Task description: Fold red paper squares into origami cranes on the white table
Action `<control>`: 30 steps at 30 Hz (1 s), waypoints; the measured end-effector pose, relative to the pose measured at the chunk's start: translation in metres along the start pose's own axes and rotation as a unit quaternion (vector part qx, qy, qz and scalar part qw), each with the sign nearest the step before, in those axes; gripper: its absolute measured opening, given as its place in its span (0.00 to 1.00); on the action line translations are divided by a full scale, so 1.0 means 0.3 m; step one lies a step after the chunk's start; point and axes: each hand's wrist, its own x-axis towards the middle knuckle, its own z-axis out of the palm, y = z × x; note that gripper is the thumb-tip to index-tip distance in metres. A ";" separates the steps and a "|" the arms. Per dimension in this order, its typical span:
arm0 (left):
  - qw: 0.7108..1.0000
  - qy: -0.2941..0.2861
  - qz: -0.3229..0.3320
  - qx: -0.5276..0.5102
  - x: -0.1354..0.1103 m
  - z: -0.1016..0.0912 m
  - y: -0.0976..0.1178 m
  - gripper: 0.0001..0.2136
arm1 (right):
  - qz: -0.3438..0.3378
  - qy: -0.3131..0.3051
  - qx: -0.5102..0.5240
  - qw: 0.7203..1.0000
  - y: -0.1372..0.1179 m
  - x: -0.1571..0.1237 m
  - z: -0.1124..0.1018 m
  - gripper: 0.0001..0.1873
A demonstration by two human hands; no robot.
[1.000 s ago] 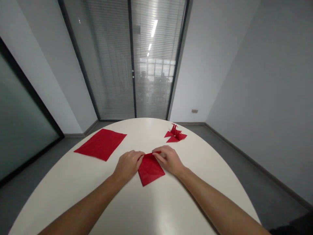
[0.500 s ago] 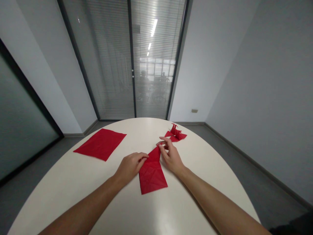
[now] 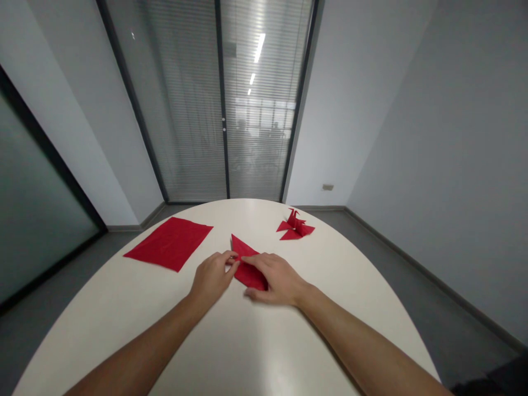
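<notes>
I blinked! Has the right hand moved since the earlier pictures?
Yes: the right hand moved left and away from the table's far edge.

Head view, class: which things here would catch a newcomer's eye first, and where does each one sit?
Bright red against the pale table, a folded sheet lies just below the picture's centre, with the left-hand grip at its left edge and the right-hand grip over its right part. Next come the larger red sheet, spread out toward the far left, and the spiky folded red shape toward the far right.
</notes>
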 end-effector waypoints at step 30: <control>0.984 -0.086 0.055 0.147 -0.020 0.057 -0.034 0.24 | -0.020 0.004 0.044 0.999 0.051 -0.020 0.020 0.16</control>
